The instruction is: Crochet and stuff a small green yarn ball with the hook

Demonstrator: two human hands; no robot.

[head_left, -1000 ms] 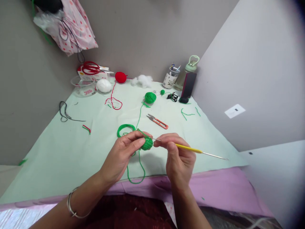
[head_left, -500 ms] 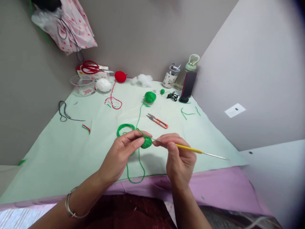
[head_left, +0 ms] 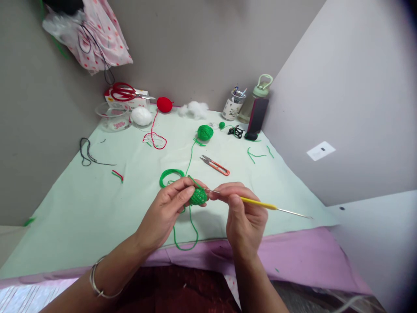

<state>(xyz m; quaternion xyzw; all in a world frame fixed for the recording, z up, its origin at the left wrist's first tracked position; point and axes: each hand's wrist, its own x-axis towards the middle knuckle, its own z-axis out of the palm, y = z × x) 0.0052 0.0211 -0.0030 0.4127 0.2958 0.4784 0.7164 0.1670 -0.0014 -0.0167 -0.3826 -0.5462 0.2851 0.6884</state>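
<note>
Between the thumb and fingers of my left hand (head_left: 169, 204) is a small rounded green crochet piece (head_left: 198, 197). My right hand (head_left: 246, 213) grips a crochet hook (head_left: 259, 202) by its yellow handle, pen-fashion. The hook's thin metal end reaches the upper right edge of the piece; its very tip is hard to make out. Green yarn (head_left: 192, 149) runs from a green ball (head_left: 205, 132) down to my left fingers. A coil of green yarn (head_left: 171, 170) lies just beyond that hand, and a loose loop (head_left: 196, 234) hangs below it.
Orange thread snips (head_left: 215, 165) lie beyond my hands. Farther back are a red yarn ball (head_left: 164, 104), a white ball (head_left: 141, 116), red-handled scissors (head_left: 124, 92), white stuffing (head_left: 195, 110), a pen cup (head_left: 232, 108) and a bottle (head_left: 250, 102). Walls border the back and right.
The crochet piece has turned slightly in my left fingers, showing more of its stitched side. My left thumb has shifted a little left; the right hand has barely moved.
</note>
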